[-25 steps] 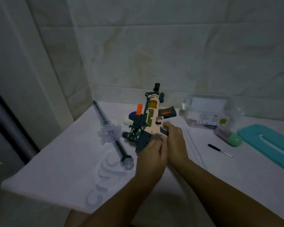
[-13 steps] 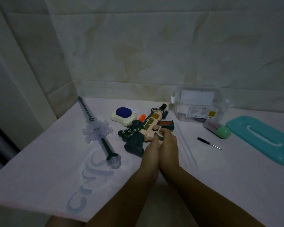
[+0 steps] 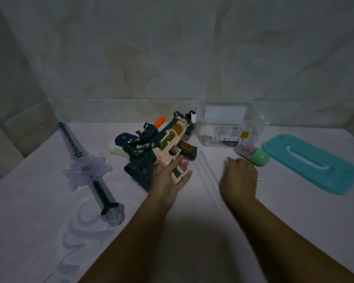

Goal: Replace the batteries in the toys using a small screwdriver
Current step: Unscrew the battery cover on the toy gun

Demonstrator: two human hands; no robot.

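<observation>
- Table (image 3: 39, 211), under a pale cloth. Its back edge meets the tiled wall behind the toy gun (image 3: 168, 144), and its left edge runs diagonally past the sword. The widest stretch of bare cloth lies in front of the gun, between and around the two forearms.
- Teal lid (image 3: 311, 164) – one, flat, far right of the gun, close to the table's right side.
- Toy sword (image 3: 88, 168) – one, left of the gun and well apart from it. It lies with its point toward the wall and its pommel toward the near edge.
- The toy gun is one of three toys. It sits tilted near the table's middle, muzzle toward the wall, with an orange tip showing at the top.
- Clear box (image 3: 227, 123) – one, behind and right of the gun, against the wall.
- Left hand (image 3: 168, 180) – at the gun's handle, fingers fairly straight along it, propping the gun rather than clenching it.
- Right hand (image 3: 239, 178) – palm down, right of the gun. It covers the screwdriver (image 3: 259, 179), of which only the metal tip shows. I cannot tell whether the fingers grip it.
- Green-capped capsule (image 3: 258, 157) – one, right of the gun, just beyond the right hand.
- Small white-and-blue toy (image 3: 116, 149) – one, just behind the gun on its left, partly hidden.
- Thin clear rods (image 3: 207, 170) – two, side by side between the gun and the right hand.
</observation>
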